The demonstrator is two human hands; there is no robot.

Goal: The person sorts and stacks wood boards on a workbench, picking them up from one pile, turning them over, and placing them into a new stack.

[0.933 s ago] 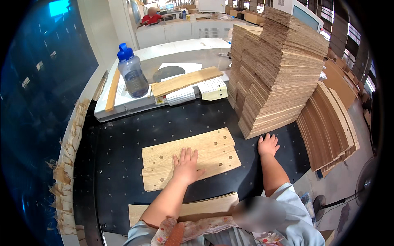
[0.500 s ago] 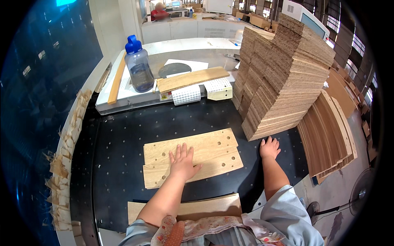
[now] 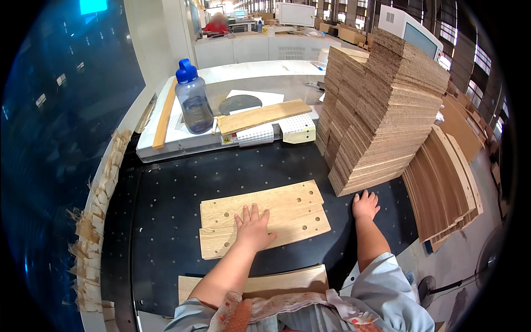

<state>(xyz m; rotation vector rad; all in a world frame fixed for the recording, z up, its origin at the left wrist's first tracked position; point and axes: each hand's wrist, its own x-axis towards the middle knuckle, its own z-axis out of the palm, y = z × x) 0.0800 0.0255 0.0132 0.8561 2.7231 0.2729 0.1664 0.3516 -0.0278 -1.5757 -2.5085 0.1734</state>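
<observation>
Two light wood-grain panels (image 3: pixel 287 213) with drilled round holes lie side by side on the black tabletop in front of me. My left hand (image 3: pixel 255 228) rests on them palm down, its fingers spread and nothing in its grasp. Over on the right, my right hand (image 3: pixel 365 205) lies on the tabletop with its fingers apart, just in front of a tall stack of particleboard pieces (image 3: pixel 368 138). It holds nothing. Closest to my body sits another light wood panel (image 3: pixel 282 285), partly hidden by my left forearm and clothing.
Behind the tabletop (image 3: pixel 182 182) stands a white machine bed (image 3: pixel 152 150) bearing a blue-capped water bottle (image 3: pixel 194 105) and a loose wood strip (image 3: pixel 265 115). Curved brown panels (image 3: pixel 440 188) are stacked at the right. Ragged tape pieces (image 3: pixel 91 238) line the left edge. A person (image 3: pixel 217 25) sits far back.
My view has tilted slightly, so the whole scene sits a little lower and further right. Both hands stay in about the same places, the left still flat on the panels.
</observation>
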